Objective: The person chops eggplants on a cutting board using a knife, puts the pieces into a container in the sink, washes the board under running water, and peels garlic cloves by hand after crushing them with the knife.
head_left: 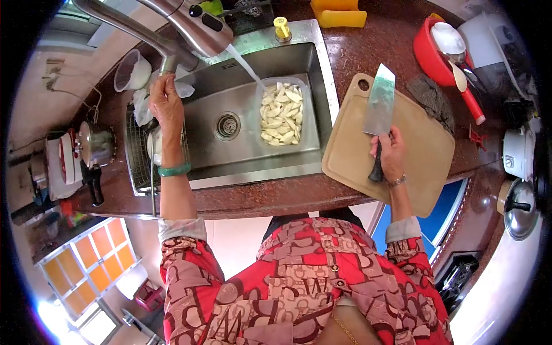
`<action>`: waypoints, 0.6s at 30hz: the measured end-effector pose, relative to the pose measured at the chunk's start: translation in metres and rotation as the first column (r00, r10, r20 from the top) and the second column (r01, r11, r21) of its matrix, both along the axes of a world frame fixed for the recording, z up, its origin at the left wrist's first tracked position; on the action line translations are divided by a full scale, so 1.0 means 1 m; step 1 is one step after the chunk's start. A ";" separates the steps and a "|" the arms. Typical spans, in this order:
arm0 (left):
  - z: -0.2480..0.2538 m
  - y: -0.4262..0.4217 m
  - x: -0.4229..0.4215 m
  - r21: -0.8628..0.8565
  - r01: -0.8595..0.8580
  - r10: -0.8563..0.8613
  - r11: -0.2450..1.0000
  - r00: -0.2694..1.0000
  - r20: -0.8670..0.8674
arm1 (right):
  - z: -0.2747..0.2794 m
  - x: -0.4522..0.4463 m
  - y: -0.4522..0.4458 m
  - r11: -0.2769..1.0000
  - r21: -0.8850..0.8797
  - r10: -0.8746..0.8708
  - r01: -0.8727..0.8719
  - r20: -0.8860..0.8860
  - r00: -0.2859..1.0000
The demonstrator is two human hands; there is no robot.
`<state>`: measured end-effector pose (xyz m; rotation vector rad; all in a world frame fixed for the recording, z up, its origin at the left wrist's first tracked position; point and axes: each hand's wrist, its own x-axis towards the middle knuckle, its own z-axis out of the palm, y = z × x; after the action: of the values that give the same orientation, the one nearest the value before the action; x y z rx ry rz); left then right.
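Observation:
My left hand (165, 109) reaches up the left side of the sink, its fingers closed on the handle end of the steel faucet (172, 54). Water (246, 64) runs from the faucet head into a clear plastic container (307, 112) in the sink. Pale, cut vegetable pieces (280, 118) fill that container. In my right hand (391, 152) is a kitchen knife (380, 100), gripped by its black handle, with the broad blade pointing away from me. Beneath the knife lies a beige cutting board (422, 149) with a hole in one corner.
The steel sink (213, 155) has its drain left of the container. A wire dish rack (135, 164) stands at its left. Beyond the cutting board are a dark cloth (431, 100) and a red pan (426, 52). A yellow-topped dispenser (282, 29) stands behind the sink.

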<state>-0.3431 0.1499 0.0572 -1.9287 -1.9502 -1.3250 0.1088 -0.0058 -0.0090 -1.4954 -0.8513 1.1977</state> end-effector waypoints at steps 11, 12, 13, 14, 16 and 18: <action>-0.010 -0.002 -0.005 -0.016 0.071 -0.070 0.997 0.995 0.076 | -0.003 -0.001 0.000 0.999 0.020 -0.037 0.037 0.011 0.999; -0.010 -0.002 -0.005 -0.026 0.064 -0.062 0.998 0.995 0.075 | -0.001 -0.002 0.000 0.999 0.011 -0.037 0.037 0.042 0.998; -0.012 -0.002 -0.006 -0.027 0.066 -0.063 0.997 0.995 0.076 | -0.002 -0.001 0.000 0.999 0.009 -0.039 0.039 0.043 0.998; -0.014 -0.001 -0.008 -0.005 0.072 -0.071 0.997 0.993 0.091 | -0.003 0.000 0.000 1.000 0.009 -0.026 0.026 0.044 0.999; -0.014 -0.001 -0.006 0.015 0.078 -0.079 0.997 0.991 0.107 | -0.005 0.001 0.000 1.000 0.006 -0.015 0.014 0.045 0.999; -0.013 -0.002 -0.004 -0.001 0.044 -0.044 0.999 0.996 0.074 | -0.005 0.001 0.000 1.000 0.018 -0.002 0.002 0.032 0.999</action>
<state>-0.3468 0.1478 0.0443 -1.9616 -1.9541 -1.4261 0.1095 -0.0059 -0.0136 -1.5040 -0.8797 1.1641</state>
